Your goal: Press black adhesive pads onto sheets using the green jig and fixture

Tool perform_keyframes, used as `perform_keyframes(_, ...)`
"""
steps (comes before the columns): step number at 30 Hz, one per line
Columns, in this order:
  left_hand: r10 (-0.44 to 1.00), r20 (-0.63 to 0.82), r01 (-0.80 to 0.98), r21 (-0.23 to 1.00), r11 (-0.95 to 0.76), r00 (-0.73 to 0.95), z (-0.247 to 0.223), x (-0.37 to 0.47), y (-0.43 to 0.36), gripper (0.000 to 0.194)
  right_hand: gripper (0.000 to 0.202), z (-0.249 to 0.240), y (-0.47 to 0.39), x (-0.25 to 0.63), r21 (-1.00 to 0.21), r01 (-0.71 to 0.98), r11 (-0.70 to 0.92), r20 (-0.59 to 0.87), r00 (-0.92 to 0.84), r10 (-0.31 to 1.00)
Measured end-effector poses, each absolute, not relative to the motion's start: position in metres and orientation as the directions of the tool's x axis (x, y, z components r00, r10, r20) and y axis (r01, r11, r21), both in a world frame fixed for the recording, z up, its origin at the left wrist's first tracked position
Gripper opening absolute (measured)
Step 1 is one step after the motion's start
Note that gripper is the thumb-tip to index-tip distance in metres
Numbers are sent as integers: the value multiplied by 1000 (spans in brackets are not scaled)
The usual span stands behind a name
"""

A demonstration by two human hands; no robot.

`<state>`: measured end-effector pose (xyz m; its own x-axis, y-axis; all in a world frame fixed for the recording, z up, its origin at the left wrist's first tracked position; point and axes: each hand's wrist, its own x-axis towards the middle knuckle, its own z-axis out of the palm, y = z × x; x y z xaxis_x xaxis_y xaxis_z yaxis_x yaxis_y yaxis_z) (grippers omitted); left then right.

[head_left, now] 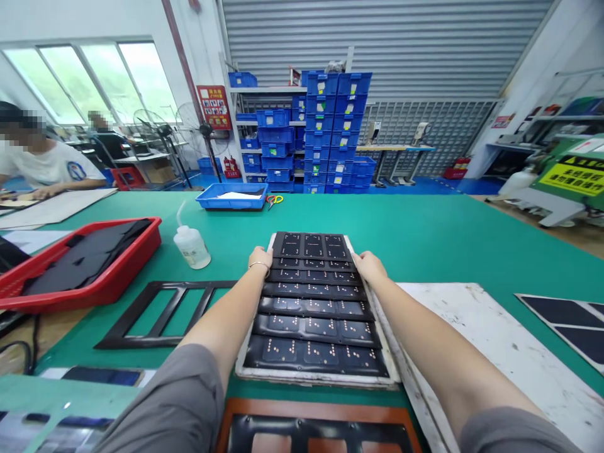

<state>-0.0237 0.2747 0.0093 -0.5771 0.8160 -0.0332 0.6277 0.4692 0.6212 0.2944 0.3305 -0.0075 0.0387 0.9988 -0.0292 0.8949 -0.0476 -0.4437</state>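
Note:
A stack of black sheets (312,306), overlapping like steps and marked with small copper-coloured dots, lies on a white board (316,379) in the middle. My left hand (261,257) is at the far left corner of the topmost sheet, its fingers bent around the edge. On the opposite far corner is my right hand (370,267), also gripping the edge. Whether the fingers hold only the sheet or the board too is hard to tell. Nearest to me lies an orange-brown frame (283,408) with a black panel on it.
On the green table (425,233) stand a red basket (94,283) of black pieces, a white squeeze bottle (192,247), a blue tray (231,202) and scissors (272,201). A black frame (136,341) lies left, a stained white board (472,340) right. A person (42,157) works at far left.

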Motion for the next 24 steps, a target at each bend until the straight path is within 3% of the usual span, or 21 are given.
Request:
perform_keyframes(7,875,-76,441,841,313,-477,38,3,209,33,41,-2,237,430,-403,913,-65,30,85,996)
perform_keyframes(12,958,-198,259,933,249,-210,54,49,126,34,53,-27,143,549,-188,961,-203,21,211,977)
perform_keyframes(16,919,-383,122,920,372,88,53,117,56,36,64,-43,103,610,-105,902,-418,-44,416,908)
perform_keyframes(20,792,-527,-5,832,555,309,34,203,5,40,61,-41,93,636,-190,832,-521,-72,517,853)
perform_keyframes(24,743,-572,-100,766,636,346,12,273,-12,36,59,-38,97,651,-277,763,-583,-40,597,801)
